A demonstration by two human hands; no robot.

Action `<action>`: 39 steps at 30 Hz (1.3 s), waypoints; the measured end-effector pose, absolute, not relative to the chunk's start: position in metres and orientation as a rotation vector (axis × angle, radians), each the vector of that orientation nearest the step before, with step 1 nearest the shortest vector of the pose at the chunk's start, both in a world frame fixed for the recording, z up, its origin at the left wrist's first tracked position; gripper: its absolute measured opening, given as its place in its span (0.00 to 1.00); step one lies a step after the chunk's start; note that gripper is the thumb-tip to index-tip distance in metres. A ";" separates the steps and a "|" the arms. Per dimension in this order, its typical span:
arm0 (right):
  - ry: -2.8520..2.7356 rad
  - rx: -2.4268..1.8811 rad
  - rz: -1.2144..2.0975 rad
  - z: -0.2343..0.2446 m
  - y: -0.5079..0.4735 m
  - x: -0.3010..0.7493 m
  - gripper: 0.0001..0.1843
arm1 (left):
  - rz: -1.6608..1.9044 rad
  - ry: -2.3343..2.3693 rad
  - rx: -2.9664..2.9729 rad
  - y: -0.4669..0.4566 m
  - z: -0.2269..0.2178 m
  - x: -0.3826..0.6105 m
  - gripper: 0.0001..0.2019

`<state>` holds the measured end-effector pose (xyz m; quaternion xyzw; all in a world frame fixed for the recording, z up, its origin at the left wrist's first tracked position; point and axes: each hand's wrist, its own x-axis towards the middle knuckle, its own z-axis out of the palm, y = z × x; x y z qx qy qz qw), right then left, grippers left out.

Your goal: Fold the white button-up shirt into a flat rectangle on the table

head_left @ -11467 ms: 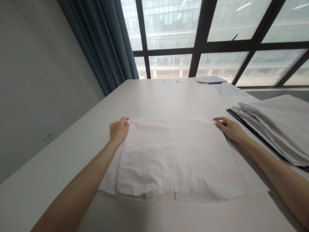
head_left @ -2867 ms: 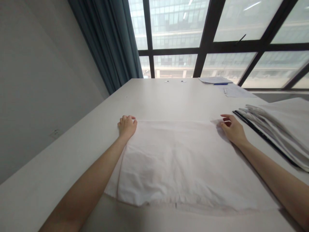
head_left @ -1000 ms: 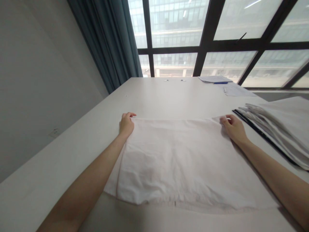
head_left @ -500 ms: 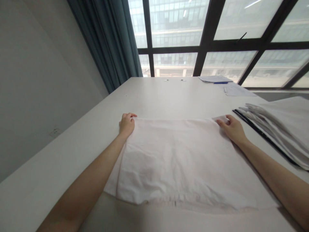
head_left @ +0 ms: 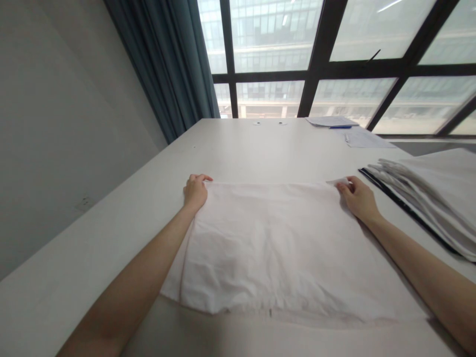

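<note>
The cloth (head_left: pixel 267 238) lies flat at the lower centre of the frame, on the table (head_left: pixel 260 153), its far edge nearly straight. Wrinkles gather along its near edge, at a short dark mark. The left hand (head_left: pixel 195 192) rests at the cloth's upper-left corner, fingers bent and index finger extended along the far edge; whether they grip cannot be told. The right hand (head_left: pixel 359 199) pinches the upper-right corner between thumb and fingers. A white stack (head_left: pixel 442 188) sits at right. Papers (head_left: pixel 370 138) and a blue pen (head_left: pixel 340 127) lie at upper right.
</note>
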<state>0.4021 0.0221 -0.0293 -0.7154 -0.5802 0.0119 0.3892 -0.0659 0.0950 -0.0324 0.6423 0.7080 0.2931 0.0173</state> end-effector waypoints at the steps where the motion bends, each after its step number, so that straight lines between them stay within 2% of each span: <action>1: -1.465 -1.815 0.030 -0.030 0.022 0.402 0.16 | 0.909 2.201 2.002 0.095 -0.033 -0.066 0.19; 12: -1.406 -1.776 0.043 -0.032 0.023 0.401 0.14 | 0.915 2.201 2.016 0.095 -0.034 -0.068 0.21; 23: -1.560 -1.730 -0.136 -0.037 0.026 0.404 0.18 | 0.922 2.199 2.003 0.095 -0.033 -0.067 0.23; 31: -1.909 -1.602 -0.403 -0.021 0.015 0.385 0.20 | 0.884 2.176 2.321 0.086 -0.026 -0.055 0.18; 36: -2.371 -1.288 -0.128 -0.014 0.007 0.355 0.23 | 0.807 1.912 2.627 0.080 -0.019 -0.041 0.14; 39: -2.524 -1.265 0.009 -0.018 0.005 0.342 0.24 | 0.725 1.771 2.681 0.080 -0.020 -0.035 0.14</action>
